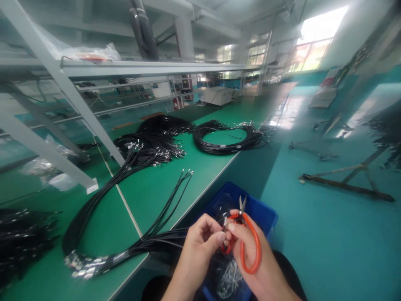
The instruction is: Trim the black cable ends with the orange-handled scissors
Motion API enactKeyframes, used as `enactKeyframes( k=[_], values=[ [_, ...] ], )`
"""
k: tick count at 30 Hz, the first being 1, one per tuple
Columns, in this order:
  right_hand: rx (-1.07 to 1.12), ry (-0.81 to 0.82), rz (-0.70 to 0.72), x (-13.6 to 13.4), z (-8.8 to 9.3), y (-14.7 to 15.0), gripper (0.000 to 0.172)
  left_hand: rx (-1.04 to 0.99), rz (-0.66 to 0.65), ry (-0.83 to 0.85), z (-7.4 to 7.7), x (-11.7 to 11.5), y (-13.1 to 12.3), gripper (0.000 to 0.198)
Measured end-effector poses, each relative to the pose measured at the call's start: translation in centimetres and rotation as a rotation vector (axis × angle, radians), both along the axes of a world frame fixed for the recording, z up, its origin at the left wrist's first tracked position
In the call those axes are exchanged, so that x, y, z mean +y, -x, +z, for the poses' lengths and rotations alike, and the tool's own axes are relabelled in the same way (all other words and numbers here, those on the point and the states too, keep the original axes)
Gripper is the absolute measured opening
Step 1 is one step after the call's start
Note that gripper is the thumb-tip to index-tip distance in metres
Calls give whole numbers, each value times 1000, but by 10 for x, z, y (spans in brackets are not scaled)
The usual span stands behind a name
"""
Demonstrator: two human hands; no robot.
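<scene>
My right hand (255, 259) is closed around orange-handled snips (247, 242), their short blades pointing up. My left hand (200, 242) pinches a small metal end of a thin black cable (224, 225) right beside the snips' handle; both hands meet over a blue plastic bin (266, 213) on my lap. A bundle of black cables (131, 251) with metal terminals lies along the green table's front edge, close to my left hand.
The green workbench (150, 196) carries more cable bundles: a coil (228, 140) at the far end, a heap (150, 142) mid-table, another pile (21, 238) at the left. Grey frame struts (69, 92) rise on the left. A teal floor with metal stands (344, 179) lies right.
</scene>
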State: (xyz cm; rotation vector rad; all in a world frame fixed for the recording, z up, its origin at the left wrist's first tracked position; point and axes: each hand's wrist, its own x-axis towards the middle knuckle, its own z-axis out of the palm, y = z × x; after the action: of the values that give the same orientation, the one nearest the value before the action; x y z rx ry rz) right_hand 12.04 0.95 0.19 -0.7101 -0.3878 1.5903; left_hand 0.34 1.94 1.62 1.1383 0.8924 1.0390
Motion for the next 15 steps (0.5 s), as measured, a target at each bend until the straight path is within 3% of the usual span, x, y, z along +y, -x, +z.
enactKeyframes(
  k=[3,8,15],
  values=[
    [6,30,-13,-3,2,6,17,45,28,-39,-1,-3,-2,18],
    [-67,22,-47,-5,12,12,20,176,207,-93,4,-4,-8,17],
    [-17,-44,21,-4,2,7,17,-85,48,18,10,4,3,10]
  ],
)
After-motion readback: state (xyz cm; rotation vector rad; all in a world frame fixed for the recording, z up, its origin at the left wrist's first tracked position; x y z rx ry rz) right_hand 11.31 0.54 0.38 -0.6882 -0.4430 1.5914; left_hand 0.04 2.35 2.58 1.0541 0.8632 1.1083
